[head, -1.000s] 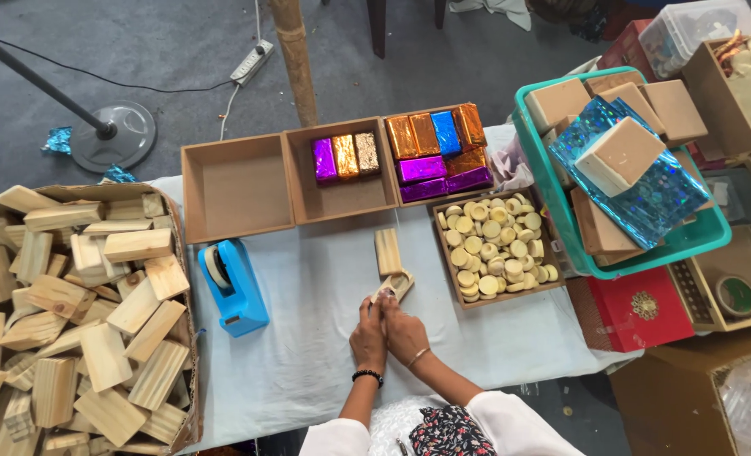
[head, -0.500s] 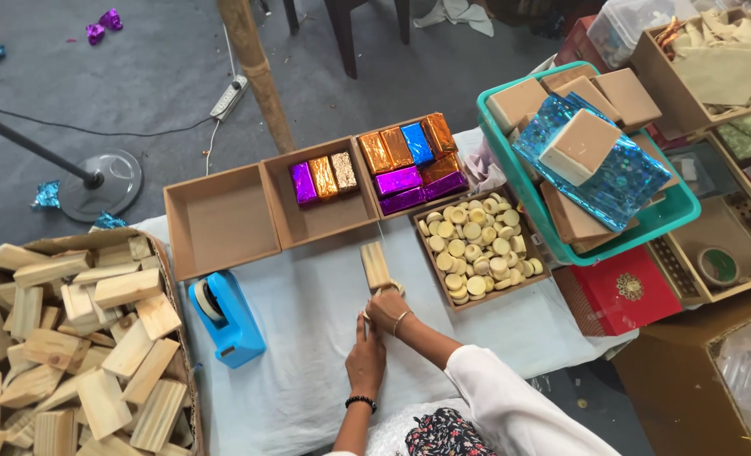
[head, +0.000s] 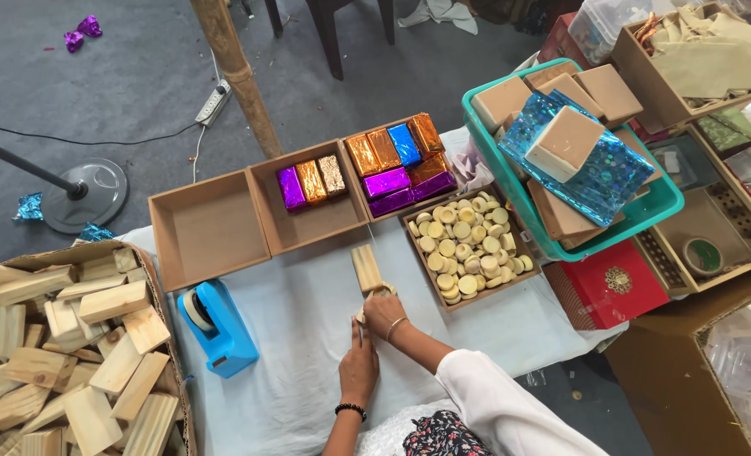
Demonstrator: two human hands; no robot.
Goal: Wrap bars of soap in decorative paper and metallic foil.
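Two hands, our left hand point(head: 358, 365) and right hand point(head: 383, 313), together at lower centre, touching a pale wooden block point(head: 365, 268); blue tape dispenser point(head: 216, 327) left, tray of round yellow soaps point(head: 462, 252) right.

A: State the colours at the near centre.

B: Table cloth point(head: 308, 338): pale blue-white. Tape dispenser point(head: 217, 328): bright blue. Wooden block point(head: 365, 268): pale tan. Left hand point(head: 359, 368) wears a black bead bracelet point(head: 351, 409); the sleeve point(head: 511, 409) by the right hand point(head: 382, 311) is white.

A: And the far and right side?

B: Wrapped bars point(head: 397, 160): metallic purple, orange, gold, blue. Round pieces point(head: 462, 247): cream. Basket point(head: 561, 245): teal, holding a holographic blue sheet point(head: 595, 173). Box point(head: 605, 287): red with a gold medallion pattern.
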